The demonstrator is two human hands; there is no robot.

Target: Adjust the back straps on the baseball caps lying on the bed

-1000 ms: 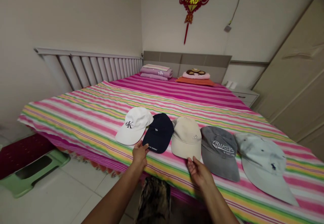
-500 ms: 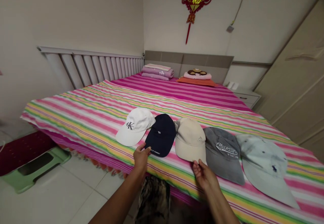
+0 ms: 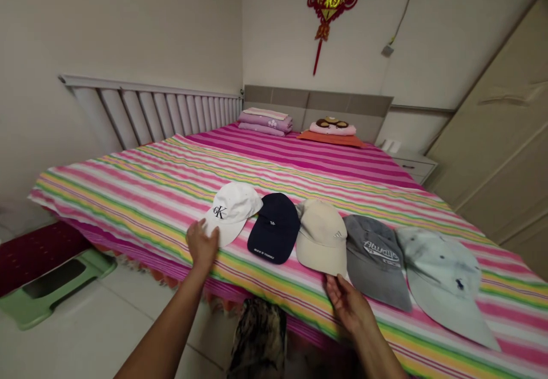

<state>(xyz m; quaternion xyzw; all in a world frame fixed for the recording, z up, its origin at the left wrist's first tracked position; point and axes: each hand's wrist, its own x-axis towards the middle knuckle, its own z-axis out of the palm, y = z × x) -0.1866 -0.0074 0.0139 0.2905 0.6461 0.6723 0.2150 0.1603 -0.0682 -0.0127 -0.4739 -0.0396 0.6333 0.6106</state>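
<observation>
Several baseball caps lie in a row on the striped bedspread, brims toward me. My left hand grips the brim of the white cap with CK lettering, thumb on top and fingers at its left edge. Beside it lies the navy cap, untouched. My right hand is palm up at the front edge of the beige cap, fingertips by its brim, fingers loosely apart. Farther right are the grey cap with white lettering and the pale green cap, its brim pointing down right.
The bed's striped cover spreads around the caps. Folded purple bedding and a pink folded stack lie by the headboard. A green stool stands on the tiled floor at left. A nightstand is at far right.
My left hand has left the navy cap's brim and moved left onto the white cap's brim. The navy cap has shifted slightly right. My right hand stays near the beige brim.
</observation>
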